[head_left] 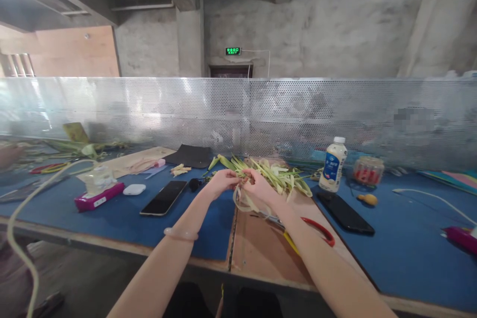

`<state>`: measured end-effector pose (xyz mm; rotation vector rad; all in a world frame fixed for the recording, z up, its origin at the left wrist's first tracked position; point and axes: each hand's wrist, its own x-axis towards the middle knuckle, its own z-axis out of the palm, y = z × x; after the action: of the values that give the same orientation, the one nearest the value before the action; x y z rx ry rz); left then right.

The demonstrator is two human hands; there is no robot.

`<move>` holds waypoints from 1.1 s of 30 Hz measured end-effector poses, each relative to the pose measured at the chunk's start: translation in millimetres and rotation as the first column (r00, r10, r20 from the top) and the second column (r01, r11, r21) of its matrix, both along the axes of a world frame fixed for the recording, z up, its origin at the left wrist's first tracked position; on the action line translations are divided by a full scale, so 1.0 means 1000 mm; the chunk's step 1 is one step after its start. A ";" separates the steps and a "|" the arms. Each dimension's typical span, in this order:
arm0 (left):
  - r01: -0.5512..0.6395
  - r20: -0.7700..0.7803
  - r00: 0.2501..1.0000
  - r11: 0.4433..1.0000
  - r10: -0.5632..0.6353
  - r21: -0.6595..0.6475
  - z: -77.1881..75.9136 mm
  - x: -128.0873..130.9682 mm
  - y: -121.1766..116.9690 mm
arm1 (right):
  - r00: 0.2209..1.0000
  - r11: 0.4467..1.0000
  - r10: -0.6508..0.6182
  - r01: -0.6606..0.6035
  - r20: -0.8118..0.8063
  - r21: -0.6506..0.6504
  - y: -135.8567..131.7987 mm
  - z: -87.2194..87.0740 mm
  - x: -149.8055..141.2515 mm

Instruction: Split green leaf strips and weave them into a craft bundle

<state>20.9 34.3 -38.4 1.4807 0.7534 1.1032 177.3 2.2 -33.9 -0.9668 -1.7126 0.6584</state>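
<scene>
My left hand (pixel 223 182) and my right hand (pixel 258 185) meet above the middle of the table, fingers pinched together. Between the fingertips is a small bundle of pale leaf strips; its exact shape is partly hidden. One pale, ribbon-like strip (pixel 244 202) hangs in a loop below my right hand. Right behind the hands lies a heap of green and cream leaf strips (pixel 285 177), resembling corn husks. Under my right forearm, scissors with a red and yellow handle (pixel 321 231) rest on the brown board (pixel 266 253), partly covered by the arm.
A black phone (pixel 164 198), white earbud case (pixel 134 189) and magenta device (pixel 100 198) lie left. At right stand a milk bottle (pixel 333 165) and a jar (pixel 368 171), with another phone (pixel 345 212) in front. A perforated metal screen (pixel 179 109) borders the back. Another person's hand (pixel 10 155) shows far left.
</scene>
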 end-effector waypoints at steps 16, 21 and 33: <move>-0.018 0.037 0.999 1.000 0.017 0.007 0.003 0.001 -0.003 | 0.922 0.961 -0.247 0.193 0.298 0.199 0.005 -0.011 -0.001; -0.012 0.035 0.999 1.000 0.011 0.027 0.002 0.002 -0.002 | 0.918 0.954 -0.272 0.216 0.290 0.209 0.005 -0.013 -0.001; 0.038 0.108 0.993 0.999 -0.042 0.038 0.006 0.005 -0.007 | 0.972 0.962 -0.191 0.156 0.140 0.225 0.002 -0.012 -0.004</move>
<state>25.8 27.1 -32.0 1.4473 0.6282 1.1626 173.1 4.1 -45.6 -1.0255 -1.7723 0.2806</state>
